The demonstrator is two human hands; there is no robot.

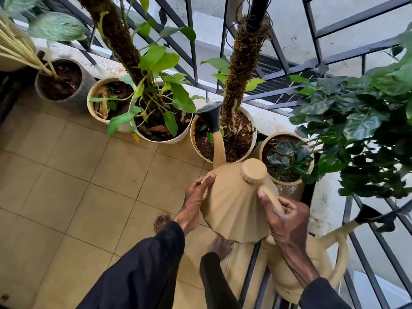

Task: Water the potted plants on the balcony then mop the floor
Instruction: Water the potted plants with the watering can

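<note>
— Balcony tiles (pixel 73 157) look dry and pale, a railing (pixel 278 70) runs behind a row of pots. Where are the hands?

— Both on the watering can (pixel 234 210). The right hand (pixel 287 221) is closed around its handle, thumb laid along the top; the left hand (pixel 196 197) is spread flat against the can's ribbed side, steadying rather than clasping.

— And the can itself?

— Held in the air above the floor, tipped forward. Its long axis runs from the handle near the person up and away along the spout (pixel 219 148), and the black rose (pixel 209 114) points up-left over the soil of the moss-pole pot (pixel 223 134).

— Is water coming out?

— I can't tell; no stream shows.

— How far along, then?

— Mid-watering, I'd judge. This pot is being served; the dark-leaved pot (pixel 287 159) sits just right, three more pots (pixel 107 99) stand left. Which are already wet I can't say. Mopping hasn't begun: no mop in sight. A second can (pixel 312 259) stands by the railing.
</note>
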